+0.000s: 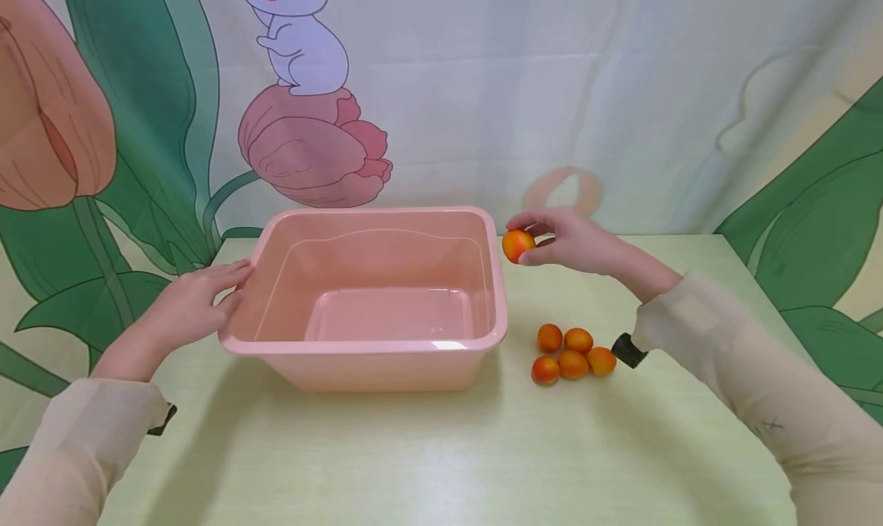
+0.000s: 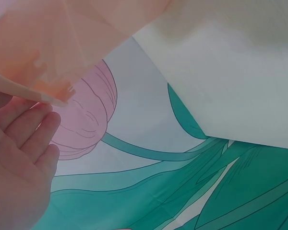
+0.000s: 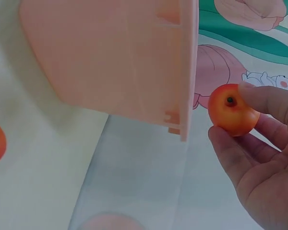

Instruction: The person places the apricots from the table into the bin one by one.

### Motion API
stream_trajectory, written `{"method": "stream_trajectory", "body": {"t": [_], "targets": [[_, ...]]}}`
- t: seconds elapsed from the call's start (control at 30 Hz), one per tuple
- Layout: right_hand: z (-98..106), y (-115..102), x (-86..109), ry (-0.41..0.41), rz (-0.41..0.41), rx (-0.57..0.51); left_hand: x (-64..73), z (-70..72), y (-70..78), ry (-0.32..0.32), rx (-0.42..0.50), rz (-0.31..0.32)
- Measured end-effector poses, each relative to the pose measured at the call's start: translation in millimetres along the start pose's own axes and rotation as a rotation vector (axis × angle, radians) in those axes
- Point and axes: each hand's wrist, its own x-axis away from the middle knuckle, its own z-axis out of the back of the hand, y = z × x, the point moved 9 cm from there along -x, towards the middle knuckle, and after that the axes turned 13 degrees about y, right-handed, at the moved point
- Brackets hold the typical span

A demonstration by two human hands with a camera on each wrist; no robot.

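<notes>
A pink plastic basin (image 1: 386, 347) stands on the table with nothing inside it. My left hand (image 1: 189, 304) rests on its left rim, fingers nearly straight; the left wrist view has the fingers (image 2: 31, 127) along the rim's edge. Just off the basin's right rim, my right hand (image 1: 576, 241) pinches a small orange-red fruit (image 1: 518, 246) between thumb and fingers, held above the table. In the right wrist view that round fruit (image 3: 233, 110) shows a small dark green stem end. Several similar fruits (image 1: 573, 364) lie grouped on the table right of the basin.
The pale green-yellow table (image 1: 441, 457) extends in front of the basin. Behind it hangs a light curtain (image 1: 441, 89) printed with tulips, leaves and a white animal. A black wrist device (image 1: 629, 350) on the right sleeve is close to the grouped fruits in the head view.
</notes>
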Motion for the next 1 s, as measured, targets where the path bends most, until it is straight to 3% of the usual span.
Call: {"method": "stream_trajectory", "body": {"t": [0.47,0.77,1.0], "targets": [[-14.1,-32.3,-31.9,-0.036,0.008,0.066,0.0,0.2,0.2,-0.012,0.015,0.023],[-23.5,-48.9,-53.0,-0.068,0.054,0.100,-1.5,0.8,1.0,-0.014,0.016,0.029],[-31.9,-66.1,-66.4,-0.095,0.104,0.069,-2.5,0.8,2.1,-0.006,0.015,0.028]]}}
